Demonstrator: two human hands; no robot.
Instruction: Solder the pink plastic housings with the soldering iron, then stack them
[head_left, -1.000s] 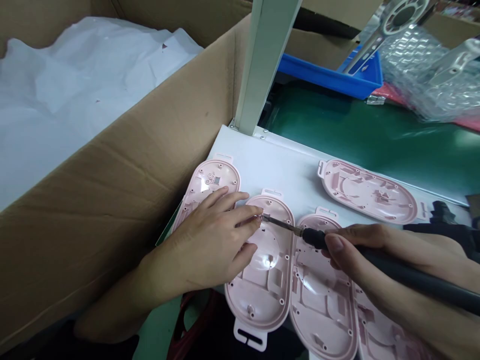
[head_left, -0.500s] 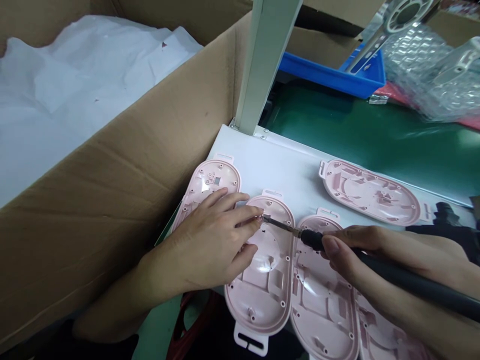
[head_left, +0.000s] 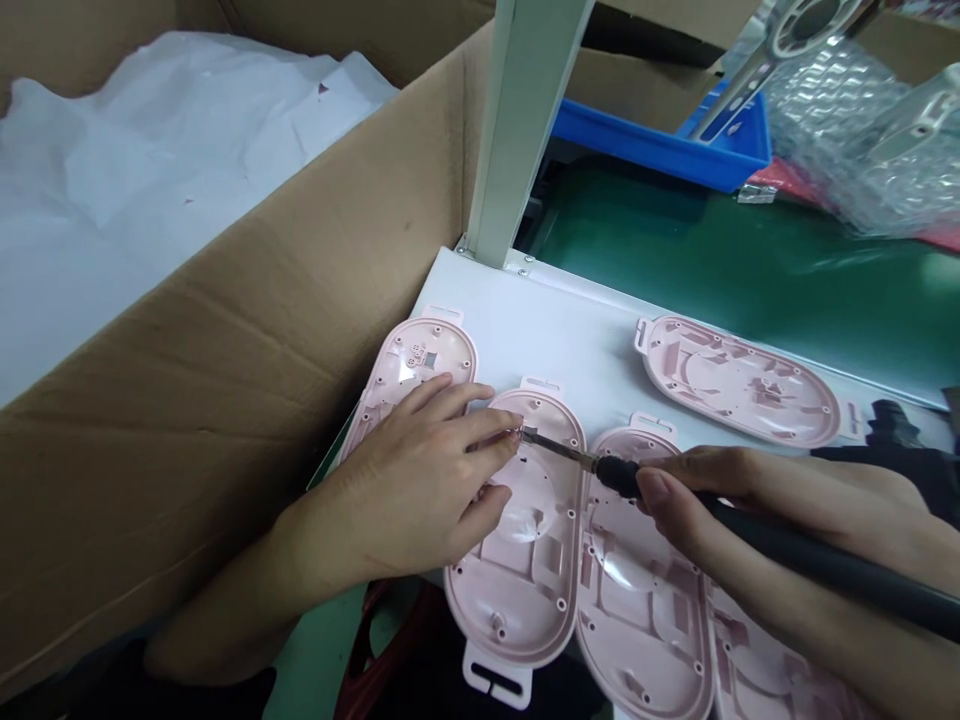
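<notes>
Little's moved since 1 s ago, view only drifting slightly; R hand (head_left: 724, 500) still grips black-handled tool (head_left: 787, 540), metal tip at pink plastic shell (head_left: 521, 570) near its top; L hand (head_left: 405, 490) lies spread on shell, fingertips (head_left: 506, 430) just beside tip; shell's flat on white surface (head_left: 547, 330).

Black-handled soldering iron (head_left: 780, 545), tip at pink plastic shell (head_left: 521, 560)

White panel (head_left: 540, 325) on green bench mat (head_left: 720, 265), w/ pink plastic housing shells (head_left: 739, 385) laid flat on it.
</notes>
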